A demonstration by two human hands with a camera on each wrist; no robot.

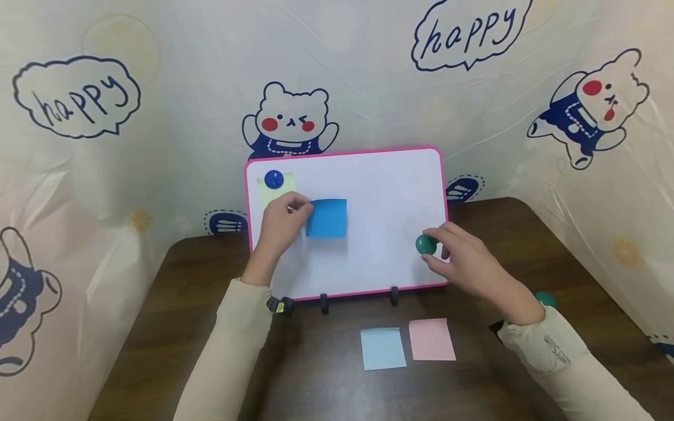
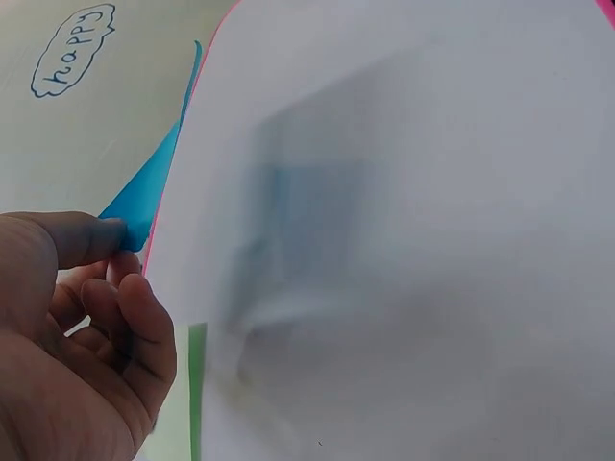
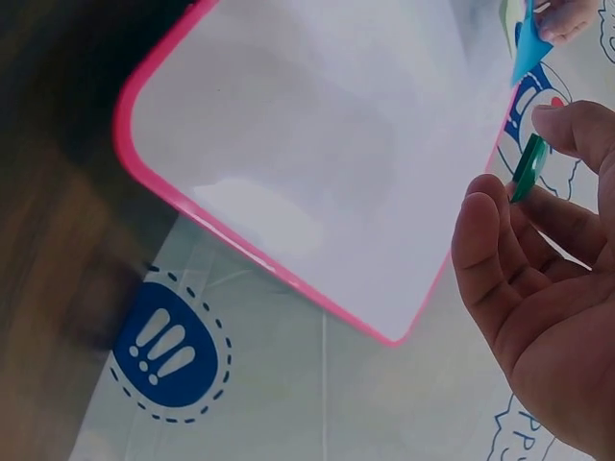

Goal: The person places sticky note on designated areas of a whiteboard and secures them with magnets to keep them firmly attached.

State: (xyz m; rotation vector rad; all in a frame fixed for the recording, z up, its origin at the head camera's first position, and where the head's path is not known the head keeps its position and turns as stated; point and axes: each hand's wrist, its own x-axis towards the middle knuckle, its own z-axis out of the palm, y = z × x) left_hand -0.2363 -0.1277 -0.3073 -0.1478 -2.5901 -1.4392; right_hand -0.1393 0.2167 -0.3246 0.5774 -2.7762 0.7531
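Note:
My left hand (image 1: 284,222) pinches a blue sticky note (image 1: 327,218) by its upper left corner, in front of the whiteboard (image 1: 389,193). In the left wrist view the blue note (image 2: 149,192) stands off the board's face, and its shadow falls on the white. A round green magnet (image 1: 425,244) is held between thumb and fingertips of my right hand (image 1: 468,257), before the board's right side. The right wrist view shows that magnet (image 3: 529,168) edge-on. A blue round magnet (image 1: 274,179) sits over a yellow-green note (image 1: 286,186) at the board's upper left, partly behind my left hand.
On the brown table (image 1: 316,362) lie a light blue note (image 1: 383,349) and a pink note (image 1: 432,340), side by side before the board. Another green magnet (image 1: 546,299) is beside my right wrist. Black feet (image 1: 394,296) support the board's lower edge. A printed curtain (image 1: 368,76) hangs behind.

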